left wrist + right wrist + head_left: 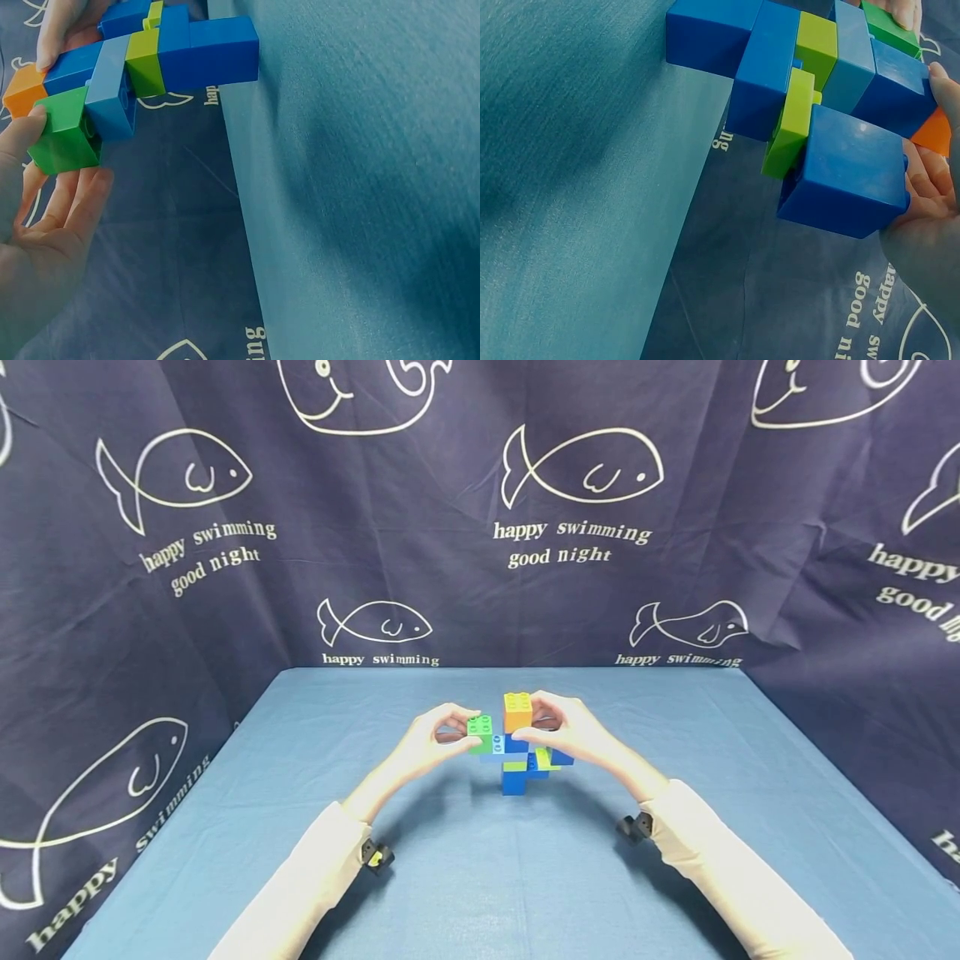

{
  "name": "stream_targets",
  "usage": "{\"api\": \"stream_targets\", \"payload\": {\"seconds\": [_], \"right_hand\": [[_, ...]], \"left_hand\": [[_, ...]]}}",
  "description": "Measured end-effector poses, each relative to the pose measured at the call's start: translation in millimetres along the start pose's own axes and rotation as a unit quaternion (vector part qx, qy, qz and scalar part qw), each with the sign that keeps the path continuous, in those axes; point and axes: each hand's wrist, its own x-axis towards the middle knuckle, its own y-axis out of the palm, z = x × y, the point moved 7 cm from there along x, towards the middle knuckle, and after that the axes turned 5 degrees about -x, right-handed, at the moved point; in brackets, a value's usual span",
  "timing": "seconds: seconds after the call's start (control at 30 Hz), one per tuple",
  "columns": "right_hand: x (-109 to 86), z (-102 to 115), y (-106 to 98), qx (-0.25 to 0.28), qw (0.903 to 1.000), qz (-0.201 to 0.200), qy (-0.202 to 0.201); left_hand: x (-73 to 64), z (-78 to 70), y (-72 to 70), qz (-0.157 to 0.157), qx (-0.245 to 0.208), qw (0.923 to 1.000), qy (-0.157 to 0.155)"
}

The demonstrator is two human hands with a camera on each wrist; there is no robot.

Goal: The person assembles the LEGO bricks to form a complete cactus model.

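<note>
A built piece of joined toy bricks stands upright between the hands, its lowest blue brick (513, 783) right at the tabletop. My left hand (427, 739) pinches the green brick (480, 742) at its upper left, thumb on the near face and fingers behind. On top sits an orange brick (517, 717) above a dark blue one. My right hand (570, 728) holds the orange brick, its thumb at the seam with the blue below. A light blue brick (111, 97) and a lime brick (144, 64) come under these. Another blue brick (851, 172) juts out below the right palm, beside a thin lime brick (789, 124).
A blue cloth covers the table (360, 893). Dark curtains (450, 543) with white fish drawings and lettering hang behind it and at both sides. Small black devices (377, 857) are worn at the wrists over pale sleeves (315, 868).
</note>
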Motion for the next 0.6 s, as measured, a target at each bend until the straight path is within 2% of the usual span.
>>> {"api": "stream_targets", "payload": {"seconds": [0.43,0.6], "right_hand": [[0.3,1.4,-0.3,0.008,0.9999,0.005,0.011],[-0.5,0.7,0.2,0.017,0.9996,0.007,0.02]], "left_hand": [[-1.0,0.6,-1.0,-0.007,0.003,0.9999,0.014],[-2.1,2.0,0.1,-0.008,0.016,0.9996,0.022]]}}
